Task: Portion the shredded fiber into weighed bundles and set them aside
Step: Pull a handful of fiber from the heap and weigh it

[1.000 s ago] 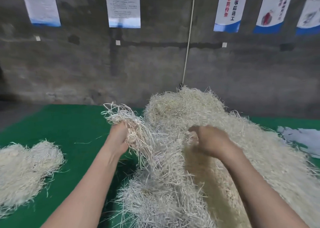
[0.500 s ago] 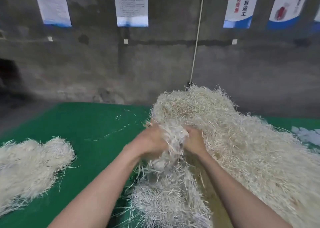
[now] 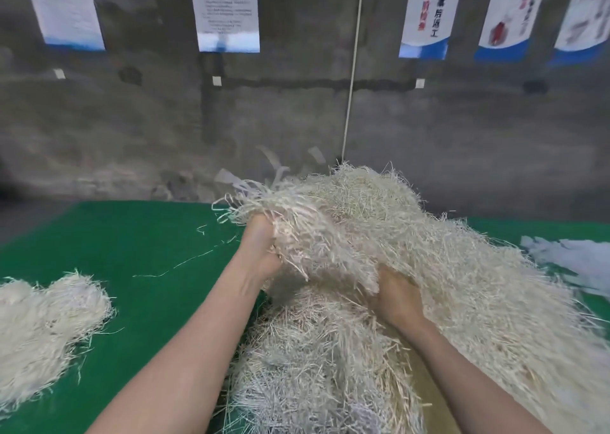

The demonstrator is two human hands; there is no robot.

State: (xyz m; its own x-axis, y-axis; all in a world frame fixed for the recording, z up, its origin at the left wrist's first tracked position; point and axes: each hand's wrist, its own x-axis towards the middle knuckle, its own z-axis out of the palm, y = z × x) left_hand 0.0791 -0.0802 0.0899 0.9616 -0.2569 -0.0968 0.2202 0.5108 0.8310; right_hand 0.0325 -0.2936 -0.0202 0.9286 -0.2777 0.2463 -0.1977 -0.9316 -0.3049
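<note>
Grey concrete wall [image 3: 99, 120] backs the work area, hung with printed posters [image 3: 227, 11] and a thin pale cord [image 3: 352, 70] running down behind the fiber. Below it a green mat [image 3: 138, 235] covers the surface.

At far left a smaller bundle [image 3: 43, 328] of fiber lies on the mat, well apart from the rest. A few loose strands [image 3: 175, 266] lie between it and the arms.

Near the centre, the left hand [image 3: 260, 248] is fisted round the left end of a clump [image 3: 317, 235], with strands spraying out above the knuckles. That clump is raised but tangled into the main heap [image 3: 478, 301], which fills the right half of the mat. The right hand [image 3: 397, 298] is pushed up into the clump's underside. Its fingertips are buried, so I cannot tell whether they clamp or merely support.

At the far right edge, white scraps [image 3: 574, 258] lie on the mat beyond the heap.

The fiber looks very light, dry and springy: thin strips that snag on one another rather than slip. It should compress easily and shed bits when pulled. A deep fistful at each end, with the hands drawn apart, seems the surest way to tear a portion free. A shallow pinch would likely bring away only a few strands.
</note>
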